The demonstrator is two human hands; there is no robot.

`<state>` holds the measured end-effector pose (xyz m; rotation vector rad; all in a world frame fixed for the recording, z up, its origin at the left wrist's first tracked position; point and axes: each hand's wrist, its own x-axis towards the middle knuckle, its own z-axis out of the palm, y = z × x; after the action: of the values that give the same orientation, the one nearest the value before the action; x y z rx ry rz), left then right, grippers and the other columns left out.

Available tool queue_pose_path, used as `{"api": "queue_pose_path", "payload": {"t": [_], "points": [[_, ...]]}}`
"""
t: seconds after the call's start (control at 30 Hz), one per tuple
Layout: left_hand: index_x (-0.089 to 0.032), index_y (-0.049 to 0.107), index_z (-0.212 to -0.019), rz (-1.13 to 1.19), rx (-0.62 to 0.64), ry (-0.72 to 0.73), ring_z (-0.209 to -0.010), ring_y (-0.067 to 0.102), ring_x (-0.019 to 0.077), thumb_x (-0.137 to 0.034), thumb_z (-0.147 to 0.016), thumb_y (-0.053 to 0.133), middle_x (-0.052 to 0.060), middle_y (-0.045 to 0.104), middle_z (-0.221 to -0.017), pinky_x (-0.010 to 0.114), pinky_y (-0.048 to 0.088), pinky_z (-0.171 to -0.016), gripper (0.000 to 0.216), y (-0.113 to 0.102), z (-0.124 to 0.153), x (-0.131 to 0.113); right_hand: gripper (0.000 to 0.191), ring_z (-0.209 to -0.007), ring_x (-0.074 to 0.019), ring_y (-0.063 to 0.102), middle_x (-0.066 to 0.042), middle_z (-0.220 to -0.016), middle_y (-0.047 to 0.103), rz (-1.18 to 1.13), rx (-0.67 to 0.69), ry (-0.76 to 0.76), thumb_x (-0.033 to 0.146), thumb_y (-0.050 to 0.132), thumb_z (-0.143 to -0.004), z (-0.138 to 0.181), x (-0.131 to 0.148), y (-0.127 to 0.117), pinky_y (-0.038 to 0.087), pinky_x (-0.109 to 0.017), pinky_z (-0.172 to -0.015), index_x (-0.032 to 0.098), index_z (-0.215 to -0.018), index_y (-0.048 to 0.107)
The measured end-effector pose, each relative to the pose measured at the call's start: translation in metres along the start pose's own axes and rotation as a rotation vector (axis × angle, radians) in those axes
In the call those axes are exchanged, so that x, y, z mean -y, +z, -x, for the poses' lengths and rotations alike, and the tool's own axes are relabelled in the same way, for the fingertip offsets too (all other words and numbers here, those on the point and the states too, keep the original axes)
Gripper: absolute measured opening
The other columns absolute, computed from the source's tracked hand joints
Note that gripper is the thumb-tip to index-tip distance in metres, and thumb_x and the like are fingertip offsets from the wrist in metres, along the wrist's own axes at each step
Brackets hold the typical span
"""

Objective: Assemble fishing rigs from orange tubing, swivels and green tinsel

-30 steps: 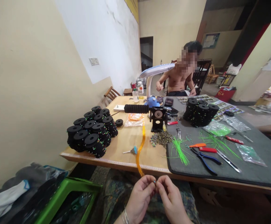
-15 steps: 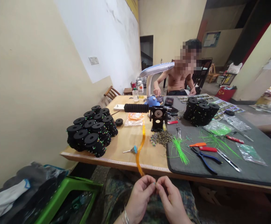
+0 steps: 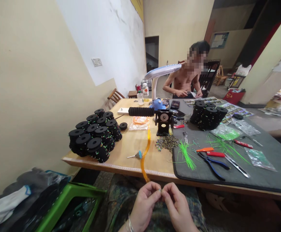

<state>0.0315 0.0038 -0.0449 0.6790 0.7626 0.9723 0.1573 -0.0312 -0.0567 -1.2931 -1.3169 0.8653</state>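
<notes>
My left hand (image 3: 147, 201) and my right hand (image 3: 176, 203) meet in front of the table edge, above my lap. Each pinches with thumb and forefinger, fingertips almost touching. A tiny bluish-green bit shows at the left fingertips; its kind is too small to make out. What the right fingers pinch is hidden. Just beyond the left hand, a bundle of orange strands (image 3: 144, 161) hangs over the table's edge. A blue-tipped tool with a thin metal stem (image 3: 138, 155) lies beside the strands. Farther in is a pile of small dark beads (image 3: 167, 142).
Black foam spools (image 3: 94, 144) stand stacked at left, more spools (image 3: 210, 114) at right. A black winding device (image 3: 164, 122) and blue lamp (image 3: 157, 103) stand mid-table. Pliers (image 3: 213, 166), scissors-like blades (image 3: 237, 166) and green strands (image 3: 187, 156) lie on the grey mat (image 3: 227, 177). A co-worker (image 3: 184, 80) sits opposite.
My hands stay nearly still, still pinched together. The co-worker across the table has drawn one hand back from the tabletop toward the other hand.
</notes>
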Motion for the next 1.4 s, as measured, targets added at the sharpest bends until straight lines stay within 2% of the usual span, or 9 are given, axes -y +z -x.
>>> {"api": "queue_pose_path", "payload": {"t": [0.7,0.9,1.17,1.4], "points": [[-0.014,0.062,-0.07,-0.003,0.025,0.014,-0.062,0.052,0.0106,-0.025,-0.066,0.079,-0.001,0.059,-0.067,0.024,0.042,-0.064,0.02,0.005,0.002,-0.002,0.034,-0.06,-0.0138,0.053,-0.001,-0.066,0.055,-0.063,-0.024,0.105,0.048,0.052,-0.088,0.0,-0.003,0.002,0.043,-0.023,-0.057,0.018,-0.072,0.053],[-0.014,0.061,-0.069,-0.031,0.023,0.032,-0.062,0.053,0.0113,-0.026,-0.067,0.078,-0.001,0.059,-0.066,0.024,0.043,-0.064,0.021,0.006,0.001,-0.004,0.038,-0.057,-0.0136,0.051,0.0,-0.063,0.054,-0.089,-0.036,0.135,0.053,0.052,-0.085,-0.002,0.002,0.002,0.042,-0.024,-0.054,0.018,-0.07,0.052],[-0.015,0.061,-0.073,-0.157,-0.005,0.107,-0.066,0.054,0.0113,-0.025,-0.072,0.075,-0.001,0.059,-0.069,0.023,0.044,-0.066,0.017,-0.001,-0.001,0.005,0.039,-0.057,-0.0127,0.047,0.001,-0.063,0.05,-0.096,-0.045,0.152,0.054,0.053,-0.085,-0.005,0.002,0.003,0.039,-0.023,-0.054,0.018,-0.07,0.051],[-0.015,0.06,-0.075,-0.206,-0.021,0.127,-0.065,0.053,0.011,-0.029,-0.074,0.074,-0.001,0.058,-0.069,0.023,0.045,-0.064,0.019,-0.001,-0.001,0.005,0.037,-0.063,-0.0132,0.048,0.002,-0.067,0.049,-0.225,0.039,0.195,0.053,0.052,-0.086,-0.006,-0.004,0.001,0.041,-0.024,-0.059,0.018,-0.075,0.051]]}}
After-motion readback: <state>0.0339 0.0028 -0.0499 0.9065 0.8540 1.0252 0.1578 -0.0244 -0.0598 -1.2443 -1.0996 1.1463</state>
